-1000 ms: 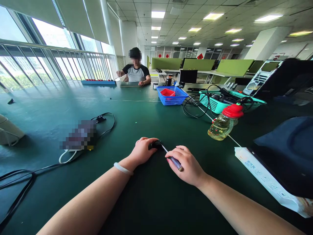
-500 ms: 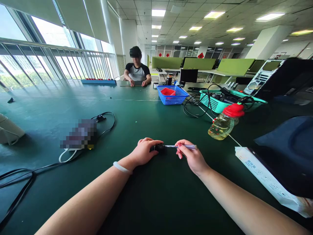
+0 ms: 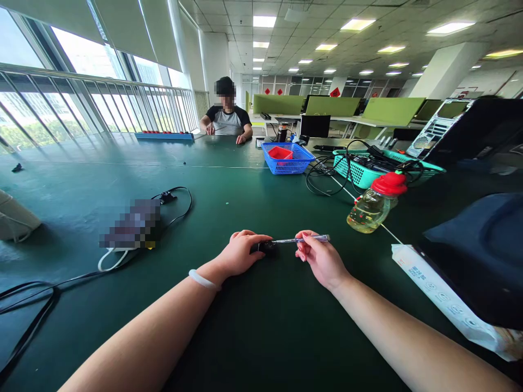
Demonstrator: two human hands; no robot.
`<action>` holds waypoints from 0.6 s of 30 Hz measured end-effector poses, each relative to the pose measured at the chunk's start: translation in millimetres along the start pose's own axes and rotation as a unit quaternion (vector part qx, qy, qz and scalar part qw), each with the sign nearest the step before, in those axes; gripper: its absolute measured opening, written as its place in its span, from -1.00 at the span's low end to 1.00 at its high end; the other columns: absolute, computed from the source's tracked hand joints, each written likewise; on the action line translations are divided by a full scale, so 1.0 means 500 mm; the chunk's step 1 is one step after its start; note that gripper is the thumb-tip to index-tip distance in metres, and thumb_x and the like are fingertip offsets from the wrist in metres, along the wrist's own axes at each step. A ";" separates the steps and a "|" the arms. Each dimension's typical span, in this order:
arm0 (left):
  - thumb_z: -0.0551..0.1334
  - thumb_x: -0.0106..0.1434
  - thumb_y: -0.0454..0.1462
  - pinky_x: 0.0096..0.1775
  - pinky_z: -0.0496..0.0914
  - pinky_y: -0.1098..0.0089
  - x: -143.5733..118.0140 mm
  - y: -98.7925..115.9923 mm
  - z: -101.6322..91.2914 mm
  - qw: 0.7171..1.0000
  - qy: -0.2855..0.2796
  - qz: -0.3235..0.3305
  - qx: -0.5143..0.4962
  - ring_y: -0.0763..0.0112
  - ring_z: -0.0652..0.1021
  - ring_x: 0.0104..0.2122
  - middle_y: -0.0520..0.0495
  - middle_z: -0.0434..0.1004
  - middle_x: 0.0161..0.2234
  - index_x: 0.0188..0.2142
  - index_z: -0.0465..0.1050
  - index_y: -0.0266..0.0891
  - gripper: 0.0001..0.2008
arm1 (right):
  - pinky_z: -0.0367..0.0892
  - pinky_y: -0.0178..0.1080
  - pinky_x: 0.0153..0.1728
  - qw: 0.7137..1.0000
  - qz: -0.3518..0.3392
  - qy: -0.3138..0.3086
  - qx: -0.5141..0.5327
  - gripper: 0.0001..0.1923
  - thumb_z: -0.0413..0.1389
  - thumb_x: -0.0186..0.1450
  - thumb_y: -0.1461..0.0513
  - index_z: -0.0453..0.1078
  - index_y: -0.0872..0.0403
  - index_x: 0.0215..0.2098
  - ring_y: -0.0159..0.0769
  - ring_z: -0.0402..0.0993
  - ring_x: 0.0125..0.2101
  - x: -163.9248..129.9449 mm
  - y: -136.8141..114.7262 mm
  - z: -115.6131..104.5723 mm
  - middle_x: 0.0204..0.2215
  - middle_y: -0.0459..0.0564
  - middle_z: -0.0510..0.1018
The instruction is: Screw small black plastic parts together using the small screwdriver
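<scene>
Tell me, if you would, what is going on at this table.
The person's left grip holds a small black part against the table. The right grip holds a screwdriver nearly level, its tip at the part; whether they touch is too small to tell. Across the table sits another person.

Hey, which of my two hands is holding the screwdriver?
Your right hand, the one without a white wristband, grips the screwdriver. Your left hand, wearing that band, holds the small black object instead.
</scene>
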State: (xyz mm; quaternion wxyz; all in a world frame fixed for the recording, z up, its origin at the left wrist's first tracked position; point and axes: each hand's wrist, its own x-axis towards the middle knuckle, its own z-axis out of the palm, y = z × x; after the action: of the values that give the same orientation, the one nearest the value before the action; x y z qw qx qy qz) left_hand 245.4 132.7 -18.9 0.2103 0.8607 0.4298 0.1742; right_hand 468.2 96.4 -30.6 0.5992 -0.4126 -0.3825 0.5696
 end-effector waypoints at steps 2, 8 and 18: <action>0.26 0.21 -0.31 0.20 0.18 0.02 0.000 0.000 0.000 1.000 0.002 -0.001 -0.002 0.17 0.42 0.09 -0.06 0.55 0.01 0.12 0.40 -0.02 -0.53 | 0.24 -0.28 -0.52 1.000 0.006 -0.006 -0.007 -0.72 0.29 0.08 0.04 0.46 0.08 -0.41 -0.48 0.22 -0.65 0.000 -0.001 0.001 -0.63 -0.19 0.37; 0.26 0.20 -0.32 0.22 0.17 0.02 0.000 0.000 0.001 1.000 0.002 -0.002 0.000 0.16 0.42 0.09 -0.05 0.55 0.02 0.12 0.41 -0.01 -0.53 | 0.26 -0.26 -0.51 1.000 0.006 0.000 -0.007 -0.72 0.27 0.09 0.04 0.44 0.08 -0.43 -0.48 0.22 -0.65 0.001 -0.001 -0.002 -0.63 -0.20 0.36; 0.26 0.20 -0.33 0.21 0.18 0.05 0.000 -0.003 0.000 1.000 -0.002 0.012 0.000 0.18 0.43 0.09 -0.04 0.55 0.02 0.12 0.41 0.00 -0.52 | 0.27 -0.26 -0.51 1.000 0.023 -0.011 0.006 -0.69 0.29 0.09 0.03 0.48 0.11 -0.40 -0.47 0.25 -0.63 0.008 -0.002 -0.010 -0.61 -0.17 0.38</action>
State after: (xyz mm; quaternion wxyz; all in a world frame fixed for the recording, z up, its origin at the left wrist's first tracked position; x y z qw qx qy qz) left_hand 244.4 133.8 -19.8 0.2090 0.8660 0.4193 0.1745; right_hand 473.6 100.0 -31.5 0.5840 -0.4117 -0.3762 0.5899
